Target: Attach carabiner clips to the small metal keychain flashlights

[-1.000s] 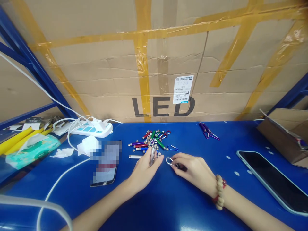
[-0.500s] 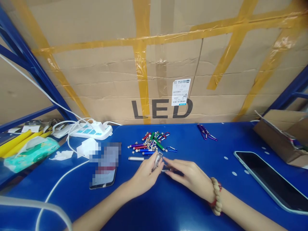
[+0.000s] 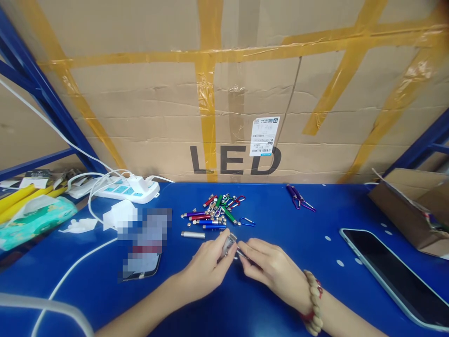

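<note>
Silver metal is showing between two hands meeting over the blue table (image 3: 245,304): the left hand (image 3: 206,264) is pinching a small silver flashlight (image 3: 228,245), the right hand (image 3: 271,271) is pinching a clip (image 3: 242,255) against its end. Just beyond the flashlight, a pile of coloured keychain lights (image 3: 217,213) is lying; farther back, a taped cardboard box (image 3: 228,93) is standing.

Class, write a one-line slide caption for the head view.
Left hand and right hand join a small silver metal torch before a pile of coloured keychain torches.
</note>
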The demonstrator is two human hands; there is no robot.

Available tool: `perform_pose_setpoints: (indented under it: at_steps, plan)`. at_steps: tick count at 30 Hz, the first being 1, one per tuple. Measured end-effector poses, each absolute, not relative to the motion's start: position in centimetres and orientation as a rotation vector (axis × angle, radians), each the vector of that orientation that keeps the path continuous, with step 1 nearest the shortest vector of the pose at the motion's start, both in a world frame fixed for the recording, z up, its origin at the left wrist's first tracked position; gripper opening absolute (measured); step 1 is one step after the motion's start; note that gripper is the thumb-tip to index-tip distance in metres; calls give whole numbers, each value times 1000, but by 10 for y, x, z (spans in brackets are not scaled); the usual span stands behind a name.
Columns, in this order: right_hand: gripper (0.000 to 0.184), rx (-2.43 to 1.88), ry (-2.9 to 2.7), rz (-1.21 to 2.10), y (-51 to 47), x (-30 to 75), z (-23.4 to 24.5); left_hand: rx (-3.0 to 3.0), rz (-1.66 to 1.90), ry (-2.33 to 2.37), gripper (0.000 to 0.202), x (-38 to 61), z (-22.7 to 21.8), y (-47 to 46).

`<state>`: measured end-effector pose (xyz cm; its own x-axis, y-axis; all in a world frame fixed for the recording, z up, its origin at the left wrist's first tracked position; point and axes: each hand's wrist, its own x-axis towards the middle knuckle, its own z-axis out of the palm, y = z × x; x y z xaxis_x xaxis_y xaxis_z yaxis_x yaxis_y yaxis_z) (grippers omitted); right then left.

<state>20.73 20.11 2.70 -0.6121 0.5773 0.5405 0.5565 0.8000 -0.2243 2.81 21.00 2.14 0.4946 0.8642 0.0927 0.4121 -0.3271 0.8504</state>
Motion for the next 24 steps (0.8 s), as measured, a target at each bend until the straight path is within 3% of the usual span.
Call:
perform_pose_setpoints:
  at_steps: [6,12,17,24]
  plan:
    - [31,-849,-2247,99,205,210,33,1862,757,1089,26,29,27,207]
    - [19,-834,-2098,-24,206,216,35,1710,612,1065,31,36,31,202]
    - [17,-748,-2140,-51,202,216,30,1378,480,890,34,41,28,198]
    - [19,-764,-2166,39,200,212,31,1377,514,887,36,38,33,197]
